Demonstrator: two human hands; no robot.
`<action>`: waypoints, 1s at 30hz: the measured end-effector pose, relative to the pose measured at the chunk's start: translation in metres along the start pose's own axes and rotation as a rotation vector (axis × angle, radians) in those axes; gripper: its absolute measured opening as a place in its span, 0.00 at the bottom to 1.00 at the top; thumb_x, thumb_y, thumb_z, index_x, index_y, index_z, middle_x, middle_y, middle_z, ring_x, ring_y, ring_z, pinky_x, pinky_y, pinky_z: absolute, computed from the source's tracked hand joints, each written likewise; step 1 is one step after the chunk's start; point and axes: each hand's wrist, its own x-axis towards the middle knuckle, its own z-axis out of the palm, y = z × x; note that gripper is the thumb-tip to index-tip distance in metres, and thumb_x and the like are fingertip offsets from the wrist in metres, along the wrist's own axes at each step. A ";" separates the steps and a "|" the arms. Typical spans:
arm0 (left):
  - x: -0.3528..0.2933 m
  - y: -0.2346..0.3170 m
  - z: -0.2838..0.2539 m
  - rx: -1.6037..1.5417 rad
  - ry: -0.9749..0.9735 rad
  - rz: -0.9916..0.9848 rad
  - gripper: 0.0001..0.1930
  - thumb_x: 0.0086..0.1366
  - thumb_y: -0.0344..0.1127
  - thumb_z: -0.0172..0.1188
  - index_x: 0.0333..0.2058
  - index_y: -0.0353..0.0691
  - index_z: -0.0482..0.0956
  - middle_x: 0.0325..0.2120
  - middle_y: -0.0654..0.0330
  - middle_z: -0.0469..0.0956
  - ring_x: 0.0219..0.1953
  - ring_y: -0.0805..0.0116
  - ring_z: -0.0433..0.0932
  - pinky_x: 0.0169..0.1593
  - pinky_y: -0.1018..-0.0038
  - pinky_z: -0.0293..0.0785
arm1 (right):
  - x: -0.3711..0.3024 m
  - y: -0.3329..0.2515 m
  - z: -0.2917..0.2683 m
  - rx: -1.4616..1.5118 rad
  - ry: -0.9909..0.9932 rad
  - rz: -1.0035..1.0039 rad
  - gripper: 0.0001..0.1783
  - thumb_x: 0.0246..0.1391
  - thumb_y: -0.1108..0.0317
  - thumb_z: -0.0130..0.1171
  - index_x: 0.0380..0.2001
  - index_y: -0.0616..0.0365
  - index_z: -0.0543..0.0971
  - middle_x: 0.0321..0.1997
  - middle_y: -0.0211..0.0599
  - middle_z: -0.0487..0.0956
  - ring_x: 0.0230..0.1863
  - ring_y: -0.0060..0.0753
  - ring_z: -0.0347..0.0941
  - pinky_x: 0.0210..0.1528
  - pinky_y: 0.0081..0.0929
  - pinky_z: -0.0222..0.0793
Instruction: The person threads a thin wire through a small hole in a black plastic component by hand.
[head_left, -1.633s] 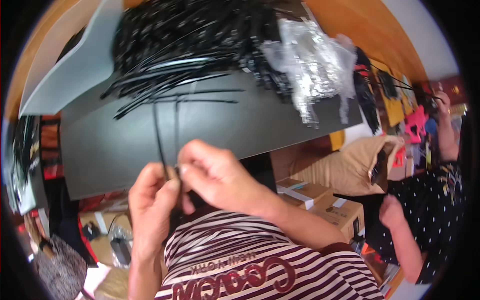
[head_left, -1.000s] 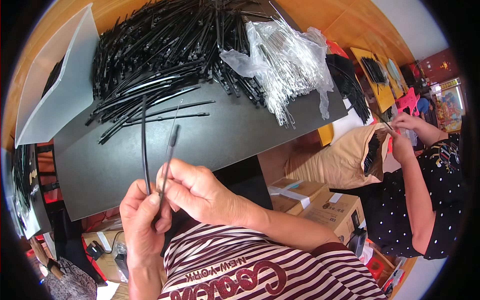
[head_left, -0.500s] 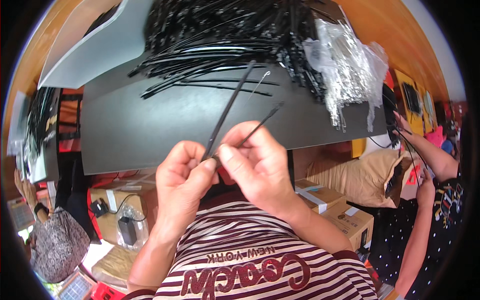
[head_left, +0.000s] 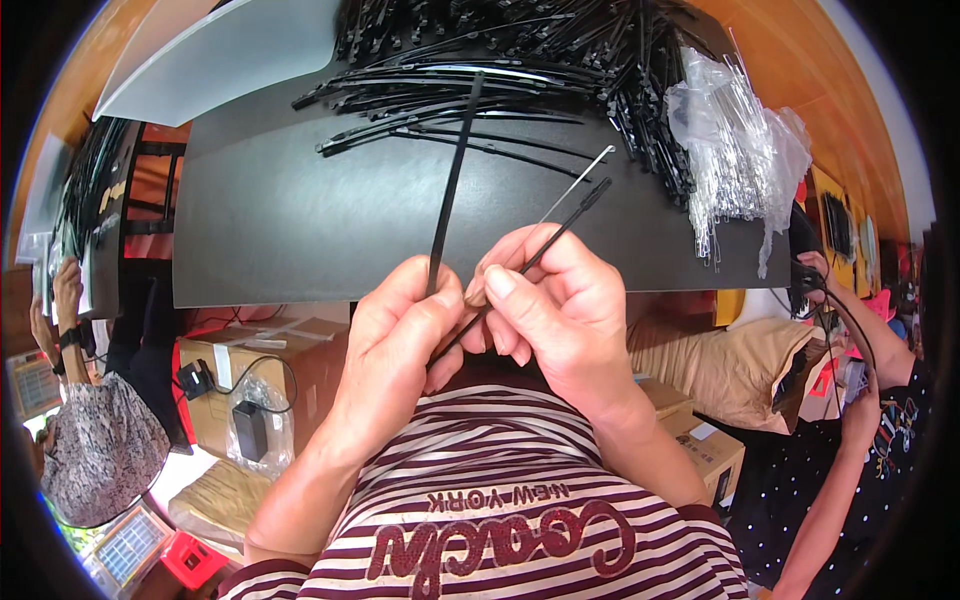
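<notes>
Just past the table's front edge, my left hand [head_left: 395,325] is closed round a long flat black strip [head_left: 455,185], which sticks up over the tabletop. Close beside it, my right hand [head_left: 570,310] pinches a thinner black strip [head_left: 570,220] between thumb and forefinger. This one has a wider tip and slants down toward my left fingers. A thin metal wire [head_left: 587,173] with a pale end also rises from my right fingers. Where the wire and strips meet is hidden by my fingertips. Several similar black strips [head_left: 450,100] lie on the dark table [head_left: 300,220].
A plastic bag of looped metal wires [head_left: 735,160] lies at the table's right. A curved translucent sheet [head_left: 220,60] stands far left. Cardboard boxes [head_left: 265,365] sit below the table. Co-workers' hands [head_left: 68,295] show at left, and another person's arm [head_left: 845,450] at right.
My hands have shifted slightly right, and my view of the table has moved with them. The right-hand strip and wire now extend farther right, and the thin strip's lower part shows between my hands.
</notes>
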 end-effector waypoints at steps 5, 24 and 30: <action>-0.003 -0.008 -0.003 0.042 -0.026 0.088 0.09 0.66 0.37 0.50 0.30 0.38 0.69 0.22 0.61 0.72 0.17 0.84 0.61 0.17 0.87 0.52 | 0.001 0.001 -0.007 -0.065 -0.021 -0.015 0.03 0.58 0.75 0.50 0.34 0.65 0.70 0.30 0.32 0.73 0.23 0.13 0.66 0.21 0.11 0.62; -0.002 -0.018 0.001 0.235 0.065 0.249 0.03 0.61 0.27 0.54 0.32 0.35 0.70 0.22 0.69 0.69 0.17 0.88 0.58 0.19 0.88 0.52 | 0.005 -0.012 -0.008 -0.287 -0.051 0.127 0.09 0.56 0.74 0.50 0.39 0.68 0.69 0.27 0.35 0.73 0.24 0.18 0.72 0.20 0.14 0.66; -0.003 -0.014 0.004 0.197 0.085 0.163 0.03 0.62 0.25 0.54 0.30 0.35 0.69 0.21 0.69 0.71 0.23 0.88 0.64 0.26 0.87 0.62 | 0.004 -0.009 -0.011 -0.278 -0.019 0.089 0.08 0.58 0.73 0.49 0.38 0.68 0.69 0.26 0.36 0.74 0.23 0.19 0.72 0.20 0.14 0.66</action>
